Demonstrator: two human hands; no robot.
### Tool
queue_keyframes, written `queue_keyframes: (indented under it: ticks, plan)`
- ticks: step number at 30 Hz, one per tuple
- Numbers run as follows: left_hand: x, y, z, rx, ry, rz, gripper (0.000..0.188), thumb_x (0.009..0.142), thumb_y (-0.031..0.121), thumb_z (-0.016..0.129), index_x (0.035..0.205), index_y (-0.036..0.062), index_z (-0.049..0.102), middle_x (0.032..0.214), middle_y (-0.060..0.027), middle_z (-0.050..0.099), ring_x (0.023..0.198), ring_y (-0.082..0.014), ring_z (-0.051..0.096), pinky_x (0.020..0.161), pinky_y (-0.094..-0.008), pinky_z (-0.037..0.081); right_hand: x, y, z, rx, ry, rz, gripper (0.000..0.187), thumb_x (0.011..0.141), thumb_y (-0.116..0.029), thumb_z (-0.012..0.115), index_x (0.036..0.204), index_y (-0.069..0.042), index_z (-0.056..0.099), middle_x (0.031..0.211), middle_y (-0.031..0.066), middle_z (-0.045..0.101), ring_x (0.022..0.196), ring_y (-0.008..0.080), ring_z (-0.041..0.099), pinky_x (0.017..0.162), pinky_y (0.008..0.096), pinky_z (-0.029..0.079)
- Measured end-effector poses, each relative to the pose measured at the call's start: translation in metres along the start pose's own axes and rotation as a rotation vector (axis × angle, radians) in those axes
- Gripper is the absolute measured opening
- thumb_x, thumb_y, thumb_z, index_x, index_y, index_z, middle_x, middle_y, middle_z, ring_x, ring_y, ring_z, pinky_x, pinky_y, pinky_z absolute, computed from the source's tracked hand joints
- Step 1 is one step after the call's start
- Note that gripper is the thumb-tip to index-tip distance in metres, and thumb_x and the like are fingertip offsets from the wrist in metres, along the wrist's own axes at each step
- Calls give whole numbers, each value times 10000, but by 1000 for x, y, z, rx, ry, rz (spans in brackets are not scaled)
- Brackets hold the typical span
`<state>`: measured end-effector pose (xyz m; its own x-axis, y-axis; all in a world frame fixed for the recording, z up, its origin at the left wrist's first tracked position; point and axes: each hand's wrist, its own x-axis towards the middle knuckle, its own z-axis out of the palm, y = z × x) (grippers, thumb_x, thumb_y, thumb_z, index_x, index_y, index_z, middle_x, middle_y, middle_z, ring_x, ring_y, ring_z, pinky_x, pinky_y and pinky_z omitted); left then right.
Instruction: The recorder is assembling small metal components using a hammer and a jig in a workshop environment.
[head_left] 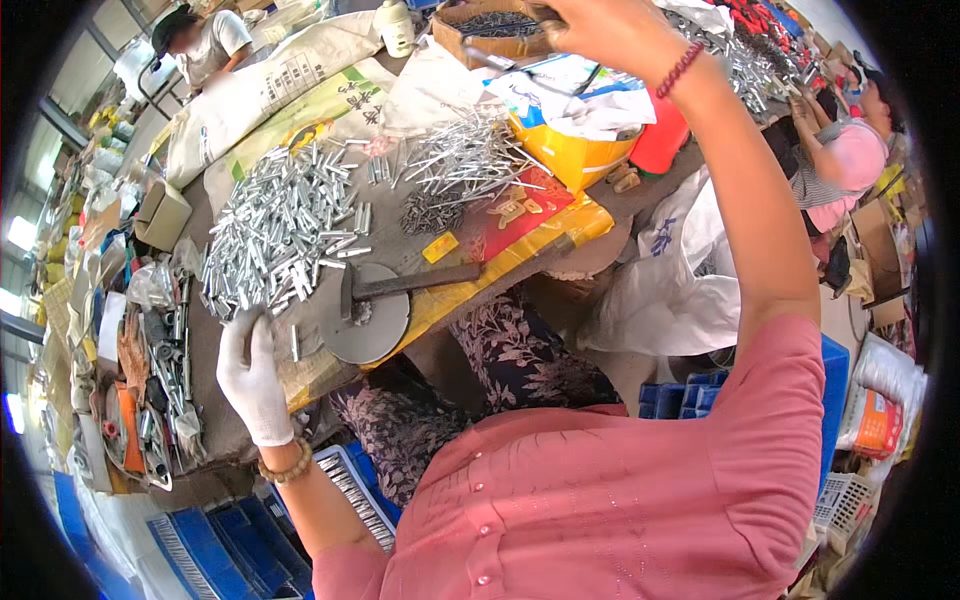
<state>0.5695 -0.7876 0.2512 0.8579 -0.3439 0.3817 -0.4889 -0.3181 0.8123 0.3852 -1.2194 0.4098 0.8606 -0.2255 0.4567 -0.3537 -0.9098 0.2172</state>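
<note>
left of the hammer (430,280), the left hand (250,380) has narrow fingers, any hold hidden, beside metal tubes (275,225) likely heaped there for easy reach; beyond the hammer, near the carton (452,42), the right hand's (610,38) grip i cannot tell.

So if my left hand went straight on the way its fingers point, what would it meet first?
Probably the near edge of the heap of silver metal pieces, just beyond your left hand; depth there is unclear.

Silver tubes (280,225) lie heaped beyond the left grip (250,372); dark pieces (495,22) fill a box (451,41) near the right grip (598,36).
</note>
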Motion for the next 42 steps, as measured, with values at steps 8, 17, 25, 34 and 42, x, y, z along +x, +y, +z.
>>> queue_keyframes:
  ticks: [8, 17, 25, 34, 42]
  plan:
    - [2, 118, 18, 164, -138, 536, 263, 867, 10, 710, 1126, -6, 746, 1069, -117, 707, 967, -214, 663, 866, -314, 526, -38, -145, -30, 181, 379, -673, 88, 817, -129, 657, 844, -94, 581, 790, 57, 608, 699, 237, 674, 591, 348, 556]
    - [-10, 99, 14, 166, -410, 400, 238, 833, 94, 800, 1051, 15, 746, 895, -140, 667, 845, -307, 670, 785, -373, 535, -46, -179, -11, 317, 330, -741, 112, 778, -139, 680, 841, -106, 593, 779, 27, 558, 696, 186, 645, 601, 338, 543]
    - [-18, 73, -27, -98, -167, 64, 227, 879, -22, 731, 1104, -48, 727, 1036, -120, 722, 905, -187, 691, 825, -312, 545, -135, -174, 38, 995, 289, 20, 394, 765, -136, 930, 1070, -46, 699, 892, 32, 672, 667, 98, 590, 564, 236, 452]
    - [-49, 94, -37, -115, -69, 161, 254, 802, -22, 777, 1053, -27, 741, 969, -106, 706, 887, -218, 670, 801, -325, 529, -146, -199, 17, 2114, -555, 217, 767, 827, -176, 903, 1476, 20, 545, 1204, 108, 652, 880, 101, 614, 769, 258, 524]
    - [-54, 96, -34, -62, -157, 170, 254, 714, -83, 756, 959, -63, 693, 954, -112, 679, 863, -194, 645, 773, -301, 501, -128, -209, 11, 1312, -107, -235, 421, 772, -122, 899, 1163, -58, 758, 1040, 102, 682, 824, 216, 668, 721, 312, 539]
